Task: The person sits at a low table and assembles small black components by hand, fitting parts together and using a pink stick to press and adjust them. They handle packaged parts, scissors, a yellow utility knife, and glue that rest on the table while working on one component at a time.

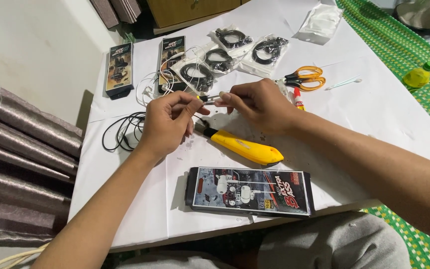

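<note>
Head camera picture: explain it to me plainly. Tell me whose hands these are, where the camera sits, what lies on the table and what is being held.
There is no machine here. One camera sits on a person's head and looks down, so both arms belong to that person. The left hand and the right hand meet above a white table and pinch a small thin part between their fingertips; it is too small to tell exactly what it is. Under the hands lies a yellow utility knife. Nearest the person is a dark printed box, with two similar boxes at the far side. Also there: bagged black cables, a loose black cable, orange scissors and a small glue tube.
</note>
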